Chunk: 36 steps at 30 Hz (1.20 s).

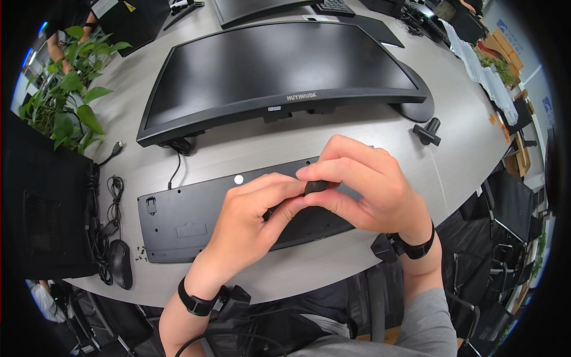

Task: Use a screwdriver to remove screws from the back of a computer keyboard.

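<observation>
the keyboard point(178, 217) lies face down on the table point(464, 131), and both hands meet above its middle. the left hand point(256, 205) has its thumb and fingers closed round a dark part point(314, 187), while the right hand point(369, 187) pinches that part's near-right end between thumb and fingertips, so both grips are closed on the same thing. most of it is covered by the fingers, so its full shape and whether its lower end touches the keyboard cannot be told. a few black bits point(141, 254) lie loose just beside the keyboard's near left corner; they look like screws, which would suggest some are already out, but they are too small to be sure. the keyboard's back appears to be on and in one piece where it shows, with a white sticker point(239, 179) on its far edge, so the work looks partway at most; how much is left is unclear, since the hands hide the middle. left of the keyboard sit the mouse point(120, 265) and a black case point(41, 208), beyond it stands the monitor point(285, 71), and past its far right end lies a black bracket point(427, 132)
</observation>
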Available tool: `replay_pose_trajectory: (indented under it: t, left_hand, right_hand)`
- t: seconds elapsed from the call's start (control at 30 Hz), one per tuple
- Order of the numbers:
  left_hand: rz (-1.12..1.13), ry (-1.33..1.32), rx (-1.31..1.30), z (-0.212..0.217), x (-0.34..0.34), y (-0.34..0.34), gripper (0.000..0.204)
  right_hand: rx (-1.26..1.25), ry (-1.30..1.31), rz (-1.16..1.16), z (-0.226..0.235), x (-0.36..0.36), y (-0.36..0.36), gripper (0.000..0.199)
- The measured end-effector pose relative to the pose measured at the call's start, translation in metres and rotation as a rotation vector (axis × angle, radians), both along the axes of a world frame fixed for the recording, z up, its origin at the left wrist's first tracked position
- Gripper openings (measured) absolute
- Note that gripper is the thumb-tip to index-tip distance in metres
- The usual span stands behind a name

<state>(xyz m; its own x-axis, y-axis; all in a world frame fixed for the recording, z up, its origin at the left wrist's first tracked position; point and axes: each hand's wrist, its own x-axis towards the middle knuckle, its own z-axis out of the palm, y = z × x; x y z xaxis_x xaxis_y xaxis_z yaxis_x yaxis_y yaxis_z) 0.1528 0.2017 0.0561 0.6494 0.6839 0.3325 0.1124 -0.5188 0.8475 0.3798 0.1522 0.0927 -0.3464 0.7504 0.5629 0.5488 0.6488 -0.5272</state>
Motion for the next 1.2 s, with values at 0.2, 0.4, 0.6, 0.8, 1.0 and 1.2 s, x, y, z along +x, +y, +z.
replay_pose_trajectory:
  t: [0.2,0.4,0.6,0.8,1.0,1.2]
  left_hand:
    - [0.017,-0.037,0.036,-0.001,0.004,-0.001,0.017]
    - [-0.008,-0.009,0.040,-0.005,0.002,0.002,0.019]
    - [-0.023,-0.041,-0.008,-0.008,0.003,0.000,0.018]
    - [-0.026,-0.087,0.000,-0.012,0.003,0.001,0.017]
    - [-0.014,-0.081,0.029,-0.012,0.003,0.000,0.019]
    - [0.002,-0.069,0.067,-0.010,0.003,-0.001,0.021]
  right_hand:
    - [-0.039,0.022,-0.011,-0.004,-0.002,-0.001,0.041]
    - [-0.030,0.158,0.044,-0.007,-0.005,0.003,0.032]
    - [-0.013,0.142,0.117,-0.003,-0.004,0.003,0.035]
    - [-0.026,0.141,0.115,-0.002,-0.003,0.003,0.039]
    - [0.006,0.129,0.104,-0.002,-0.003,0.004,0.038]
    - [0.000,0.124,0.081,-0.001,-0.004,0.003,0.039]
